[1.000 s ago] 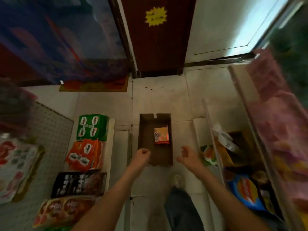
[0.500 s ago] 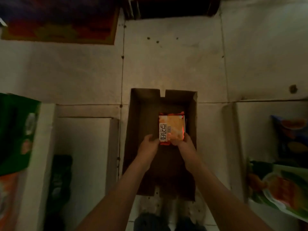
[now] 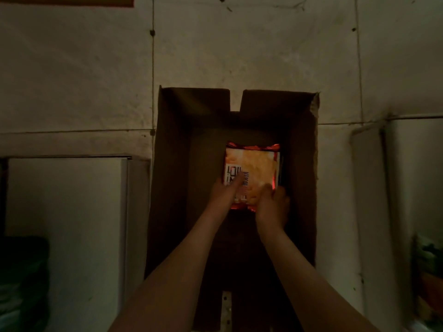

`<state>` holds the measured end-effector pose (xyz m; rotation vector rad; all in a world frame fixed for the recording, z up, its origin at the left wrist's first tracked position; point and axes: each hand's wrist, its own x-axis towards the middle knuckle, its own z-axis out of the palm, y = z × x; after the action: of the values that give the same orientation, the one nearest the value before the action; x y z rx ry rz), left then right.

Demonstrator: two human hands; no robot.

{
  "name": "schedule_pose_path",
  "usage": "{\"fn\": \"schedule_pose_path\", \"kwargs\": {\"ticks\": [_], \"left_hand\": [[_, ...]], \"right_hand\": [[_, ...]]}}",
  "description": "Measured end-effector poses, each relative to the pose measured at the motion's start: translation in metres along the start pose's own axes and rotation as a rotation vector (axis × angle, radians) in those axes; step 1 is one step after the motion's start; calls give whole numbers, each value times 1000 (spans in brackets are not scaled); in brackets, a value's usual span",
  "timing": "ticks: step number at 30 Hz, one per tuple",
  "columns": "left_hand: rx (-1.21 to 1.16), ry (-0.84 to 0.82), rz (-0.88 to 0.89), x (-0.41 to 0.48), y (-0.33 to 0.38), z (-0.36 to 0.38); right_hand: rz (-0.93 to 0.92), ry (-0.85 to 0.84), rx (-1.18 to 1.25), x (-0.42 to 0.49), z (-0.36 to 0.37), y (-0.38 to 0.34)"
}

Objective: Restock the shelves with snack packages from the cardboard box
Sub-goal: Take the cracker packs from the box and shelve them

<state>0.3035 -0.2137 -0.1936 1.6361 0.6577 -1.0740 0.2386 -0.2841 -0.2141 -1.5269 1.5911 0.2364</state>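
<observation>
Your left grip and right grip both pinched the only visible packet, inside the box, not yet shelved.

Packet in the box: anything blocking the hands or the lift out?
Nothing visible. The left hand and right hand both hold the packet at its near end. The box is open on top; its right wall stands close, so a straight-up lift looks safest.

Inside the open cardboard box on the floor, the left hand and right hand grip an orange snack package.
</observation>
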Motion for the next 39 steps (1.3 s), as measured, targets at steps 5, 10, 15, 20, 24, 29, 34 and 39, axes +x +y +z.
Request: {"fn": "schedule_pose_path", "kwargs": {"ticks": [5, 10, 15, 20, 24, 29, 34, 39], "left_hand": [[-23, 103, -27, 1, -3, -10], [-9, 86, -18, 9, -6, -24], [-57, 60, 13, 9, -16, -33], [-108, 74, 80, 12, -18, -33], [-152, 35, 75, 9, -26, -35], [-247, -17, 54, -1, -25, -39], [-222, -9, 3, -44, -1, -42], [-213, -31, 19, -121, 46, -46]], "right_hand": [[-2, -97, 139, -9, 5, 1], [91, -131, 290, -2, 3, -7], [15, -262, 232, -2, 1, -4], [-9, -343, 329, 5, -1, -3], [-20, -477, 495, 8, 1, -4], [-29, -530, 393, 5, -3, -11], [9, -541, 409, -34, -37, -33], [0, -540, 384, -92, -95, -73]]}}
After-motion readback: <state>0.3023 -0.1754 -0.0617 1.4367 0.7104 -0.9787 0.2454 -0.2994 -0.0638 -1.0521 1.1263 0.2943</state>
